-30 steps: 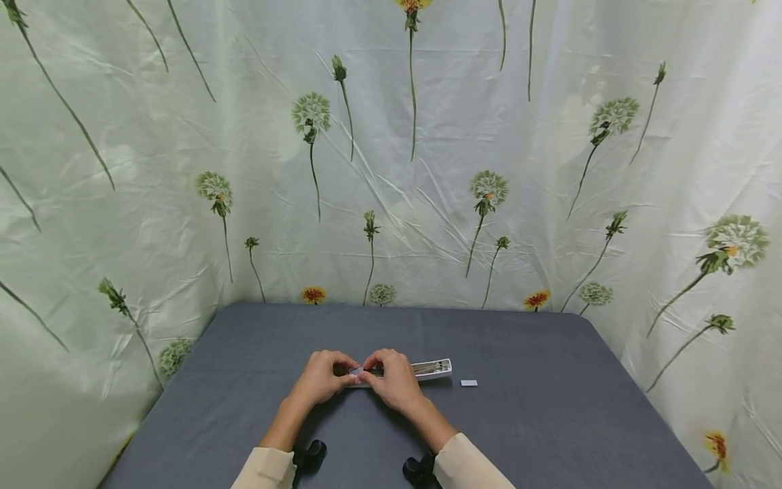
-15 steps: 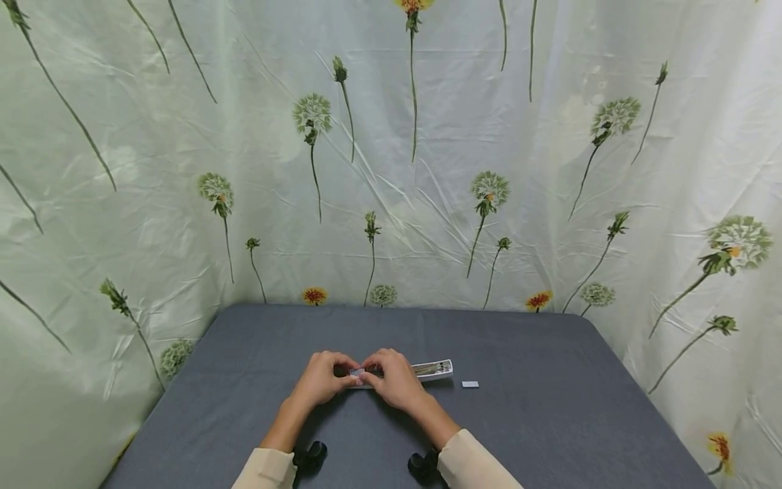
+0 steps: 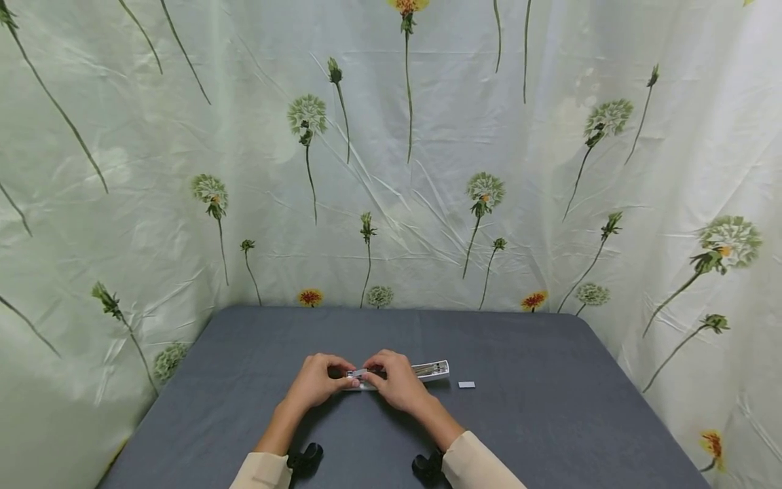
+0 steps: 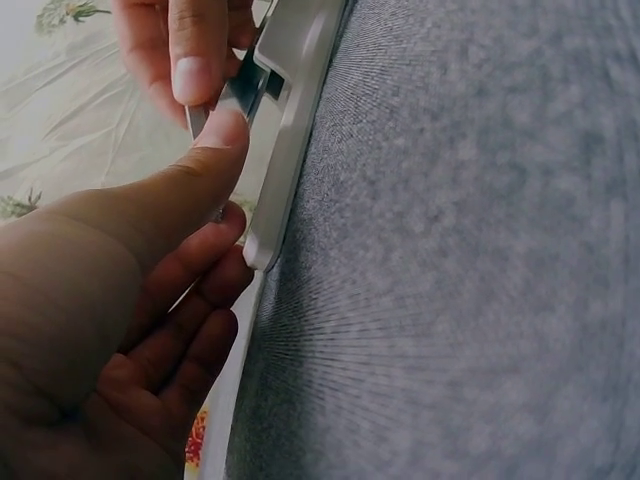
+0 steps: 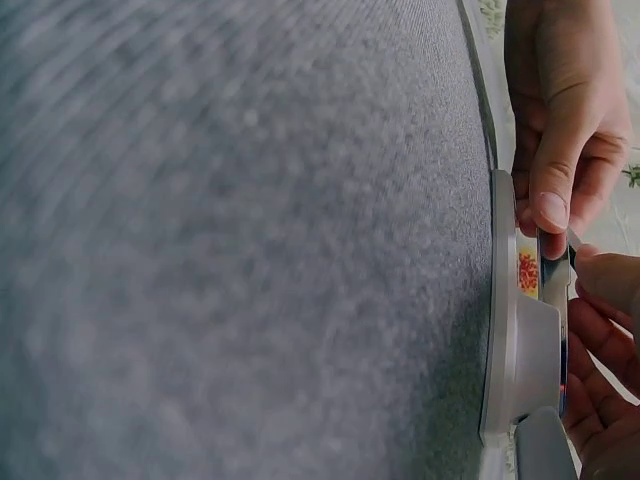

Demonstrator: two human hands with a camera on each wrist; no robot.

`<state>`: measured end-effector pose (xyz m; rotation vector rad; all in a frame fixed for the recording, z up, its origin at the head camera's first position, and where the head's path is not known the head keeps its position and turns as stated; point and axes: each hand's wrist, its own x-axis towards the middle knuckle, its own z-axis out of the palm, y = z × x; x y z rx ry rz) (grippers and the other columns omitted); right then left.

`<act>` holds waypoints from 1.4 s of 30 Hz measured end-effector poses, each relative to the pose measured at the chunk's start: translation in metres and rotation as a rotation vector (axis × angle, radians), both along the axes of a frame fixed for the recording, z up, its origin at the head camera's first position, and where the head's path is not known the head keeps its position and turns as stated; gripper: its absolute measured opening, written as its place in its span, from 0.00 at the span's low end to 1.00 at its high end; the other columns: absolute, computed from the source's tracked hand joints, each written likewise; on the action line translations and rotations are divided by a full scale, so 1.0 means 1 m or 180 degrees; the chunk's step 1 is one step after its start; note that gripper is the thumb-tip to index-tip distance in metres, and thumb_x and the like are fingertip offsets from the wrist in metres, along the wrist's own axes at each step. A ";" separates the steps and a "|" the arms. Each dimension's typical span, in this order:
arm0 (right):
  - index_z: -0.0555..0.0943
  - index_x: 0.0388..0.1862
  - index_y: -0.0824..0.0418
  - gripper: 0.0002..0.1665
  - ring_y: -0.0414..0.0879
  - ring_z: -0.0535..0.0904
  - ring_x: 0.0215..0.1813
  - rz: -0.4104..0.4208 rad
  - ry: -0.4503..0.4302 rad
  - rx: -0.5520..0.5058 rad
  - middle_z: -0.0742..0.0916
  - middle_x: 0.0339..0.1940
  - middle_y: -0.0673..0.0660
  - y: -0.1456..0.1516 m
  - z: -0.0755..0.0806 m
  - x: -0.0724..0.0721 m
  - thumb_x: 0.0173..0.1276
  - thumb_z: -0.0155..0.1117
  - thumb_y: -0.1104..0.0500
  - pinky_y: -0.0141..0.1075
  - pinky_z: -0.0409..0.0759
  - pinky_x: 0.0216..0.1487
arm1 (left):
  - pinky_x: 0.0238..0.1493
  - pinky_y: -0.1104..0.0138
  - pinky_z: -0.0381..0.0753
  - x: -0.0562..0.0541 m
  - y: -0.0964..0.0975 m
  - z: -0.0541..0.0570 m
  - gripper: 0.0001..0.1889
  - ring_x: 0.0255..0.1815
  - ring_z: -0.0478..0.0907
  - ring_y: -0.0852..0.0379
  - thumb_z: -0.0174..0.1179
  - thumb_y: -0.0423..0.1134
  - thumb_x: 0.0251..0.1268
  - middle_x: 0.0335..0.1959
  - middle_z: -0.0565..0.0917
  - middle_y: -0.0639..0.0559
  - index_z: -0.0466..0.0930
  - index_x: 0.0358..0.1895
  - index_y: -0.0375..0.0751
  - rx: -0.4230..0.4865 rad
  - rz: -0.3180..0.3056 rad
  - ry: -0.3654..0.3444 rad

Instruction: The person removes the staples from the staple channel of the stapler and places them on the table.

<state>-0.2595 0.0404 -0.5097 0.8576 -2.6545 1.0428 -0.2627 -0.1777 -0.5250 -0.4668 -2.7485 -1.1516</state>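
Note:
An opened stapler (image 3: 435, 370) with a pale body lies lengthwise on the table, its springs and rods showing at the right end. My left hand (image 3: 315, 382) pinches the stapler's left end, thumb on the near side at the metal magazine (image 4: 240, 92). Opposite it, my right hand (image 3: 396, 382) holds a small silvery strip, which looks like staples (image 3: 359, 373), between thumb and fingers over the magazine. In the right wrist view the strip's thin edge (image 5: 573, 241) shows at the right thumb tip. The fingers hide much of the stapler's middle.
A small whitish strip (image 3: 467, 385) lies on the grey tablecloth (image 3: 537, 414) just right of the stapler. Behind the table hangs a flower-patterned curtain (image 3: 427, 224). Black wrist straps (image 3: 305, 460) sit near both sleeves.
My fingertips have drawn slightly apart, so more of the silvery strip between them shows. The stapler and the loose strip lie as before; the head view has shifted a little.

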 end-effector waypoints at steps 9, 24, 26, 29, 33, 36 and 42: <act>0.89 0.45 0.56 0.07 0.39 0.83 0.43 0.0001 0.0024 -0.0143 0.88 0.41 0.49 0.010 0.003 0.003 0.70 0.72 0.58 0.34 0.83 0.46 | 0.40 0.65 0.80 -0.002 0.000 0.000 0.11 0.36 0.82 0.64 0.79 0.50 0.53 0.32 0.89 0.64 0.92 0.39 0.57 0.0031 -0.0034 -0.0059; 0.90 0.45 0.57 0.08 0.44 0.85 0.47 -0.0186 0.0349 -0.0163 0.90 0.41 0.50 0.039 0.007 0.004 0.69 0.72 0.57 0.41 0.82 0.51 | 0.41 0.63 0.81 0.002 0.000 0.009 0.10 0.37 0.82 0.63 0.78 0.48 0.54 0.36 0.90 0.60 0.92 0.39 0.55 -0.0063 -0.0060 -0.0135; 0.90 0.45 0.58 0.08 0.45 0.86 0.47 -0.0208 0.0383 -0.0204 0.90 0.41 0.51 0.045 0.009 0.004 0.69 0.73 0.58 0.42 0.83 0.50 | 0.41 0.62 0.80 0.002 0.001 0.010 0.09 0.37 0.81 0.63 0.78 0.48 0.54 0.36 0.90 0.59 0.92 0.38 0.55 -0.0075 -0.0054 -0.0169; 0.90 0.45 0.58 0.08 0.46 0.86 0.47 -0.0254 0.0378 -0.0267 0.90 0.41 0.51 0.053 0.012 0.005 0.68 0.73 0.59 0.45 0.84 0.49 | 0.41 0.63 0.79 0.001 0.002 0.011 0.09 0.36 0.80 0.64 0.78 0.48 0.54 0.35 0.89 0.60 0.92 0.38 0.56 -0.0092 -0.0068 -0.0181; 0.90 0.45 0.58 0.09 0.46 0.85 0.47 -0.0303 0.0407 -0.0306 0.90 0.42 0.50 0.064 0.016 0.007 0.68 0.74 0.59 0.47 0.84 0.48 | 0.40 0.65 0.79 0.000 0.002 0.012 0.09 0.35 0.80 0.66 0.78 0.48 0.55 0.34 0.89 0.62 0.92 0.38 0.57 -0.0125 -0.0128 -0.0116; 0.90 0.45 0.59 0.09 0.46 0.86 0.47 -0.0334 0.0441 -0.0306 0.90 0.42 0.50 0.071 0.019 0.008 0.67 0.74 0.60 0.47 0.84 0.48 | 0.39 0.66 0.79 0.000 0.001 0.011 0.09 0.34 0.80 0.67 0.78 0.48 0.54 0.33 0.88 0.64 0.92 0.39 0.56 -0.0147 -0.0165 -0.0077; 0.91 0.45 0.59 0.09 0.47 0.86 0.47 -0.0437 0.0369 -0.0399 0.90 0.42 0.50 0.084 0.024 0.010 0.66 0.74 0.60 0.51 0.84 0.48 | 0.38 0.67 0.78 0.000 0.001 0.011 0.10 0.34 0.79 0.68 0.78 0.48 0.54 0.33 0.88 0.64 0.93 0.39 0.55 -0.0156 -0.0173 -0.0092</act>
